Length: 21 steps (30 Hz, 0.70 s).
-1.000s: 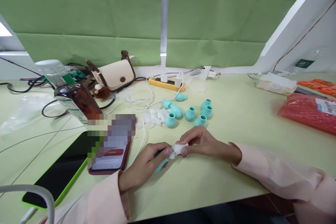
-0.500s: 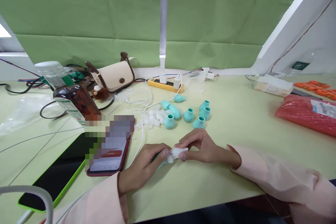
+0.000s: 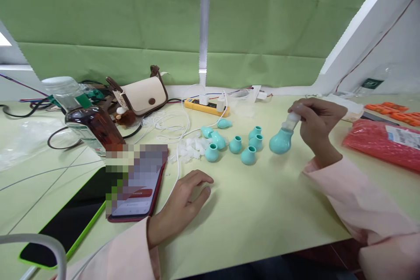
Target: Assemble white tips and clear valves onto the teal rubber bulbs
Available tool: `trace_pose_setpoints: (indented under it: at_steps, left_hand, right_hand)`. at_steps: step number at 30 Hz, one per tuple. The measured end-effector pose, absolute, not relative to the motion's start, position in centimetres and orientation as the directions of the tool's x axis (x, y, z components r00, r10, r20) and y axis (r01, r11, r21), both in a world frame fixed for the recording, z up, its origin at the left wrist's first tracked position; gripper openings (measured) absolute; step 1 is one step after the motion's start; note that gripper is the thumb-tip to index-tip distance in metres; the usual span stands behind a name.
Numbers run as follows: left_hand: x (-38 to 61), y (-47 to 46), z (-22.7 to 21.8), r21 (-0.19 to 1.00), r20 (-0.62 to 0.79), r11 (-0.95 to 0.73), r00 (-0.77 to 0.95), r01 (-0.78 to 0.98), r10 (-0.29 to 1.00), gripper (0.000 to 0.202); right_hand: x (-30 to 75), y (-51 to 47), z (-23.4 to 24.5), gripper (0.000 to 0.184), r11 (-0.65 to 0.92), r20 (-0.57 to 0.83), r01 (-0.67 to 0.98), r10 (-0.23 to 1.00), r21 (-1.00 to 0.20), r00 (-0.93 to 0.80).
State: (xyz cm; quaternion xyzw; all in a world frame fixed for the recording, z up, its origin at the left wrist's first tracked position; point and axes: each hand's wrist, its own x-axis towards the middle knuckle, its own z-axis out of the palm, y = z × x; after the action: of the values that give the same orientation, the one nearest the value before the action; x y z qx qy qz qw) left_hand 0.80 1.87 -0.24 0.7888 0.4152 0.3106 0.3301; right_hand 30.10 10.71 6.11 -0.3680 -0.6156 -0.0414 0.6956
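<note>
Nine teal bulbs can be counted. Eight teal bulbs [image 3: 235,145] are on the worktop [image 3: 262,223], around its middle: five stand upright with their mouths upward, and three lie tipped over toward the far edge. The ninth bulb [image 3: 280,141] is in the right hand [image 3: 318,120], to the right of the others, round end down and tilted, with one white stem [image 3: 293,119] in its neck. Left of the eight is a heap of white pieces [image 3: 192,148], overlapping too much to count.

Two phones lie toward the left edge: a green-edged phone [image 3: 72,214] and a red-cased phone [image 3: 139,203], whose screen text is too small to read. Behind them stands one brown bottle [image 3: 95,127]; its label is unreadable. By the right edge, one red package [image 3: 370,142] bears a white label [image 3: 402,134], its print too blurred to read.

The right hand is raised, wrist bent, its grip pinching the white stem between thumb and fingers. The left hand [image 3: 183,201] is palm down near the near edge, its grip loose, thumb and curved fingers parted.
</note>
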Motion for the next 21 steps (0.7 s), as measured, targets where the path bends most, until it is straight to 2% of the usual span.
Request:
trace_pose_setpoints:
  at_steps: [1, 4, 7, 13, 18, 21]
  left_hand:
    - [0.8, 1.9, -0.3, 0.769, 0.226, -0.450, 0.465, 0.454, 0.856, 0.014]
    - [0.9, 2.0, -0.5, 0.746, 0.245, -0.479, 0.478, 0.463, 0.844, 0.015]
    - [0.9, 2.1, -0.6, 0.730, 0.256, -0.498, 0.488, 0.468, 0.834, 0.016]
    - [0.8, 2.0, -0.5, 0.700, 0.279, -0.529, 0.499, 0.480, 0.821, 0.016]
    - [1.0, 1.8, -0.5, 0.668, 0.283, -0.546, 0.506, 0.505, 0.815, 0.017]
    - [0.8, 2.0, -0.5, 0.571, 0.334, -0.595, 0.503, 0.565, 0.797, 0.018]
  right_hand:
    - [31.0, 11.5, 5.9, 0.016, 0.691, 0.909, 0.592, 0.343, -0.414, 0.236]
    - [32.9, 13.6, 4.6, 0.019, 0.559, 0.939, 0.773, 0.312, -0.302, 0.141]
    - [33.9, 15.0, 3.3, 0.018, 0.512, 0.934, 0.812, 0.341, -0.282, 0.110]
    - [34.5, 16.1, 2.1, 0.014, 0.339, 0.816, 0.892, 0.575, -0.299, 0.055]
    - [34.5, 16.1, 2.0, 0.015, 0.260, 0.798, 0.925, 0.598, -0.276, 0.070]
    - [34.4, 16.1, 2.0, 0.019, 0.239, 0.800, 0.943, 0.599, -0.230, 0.043]
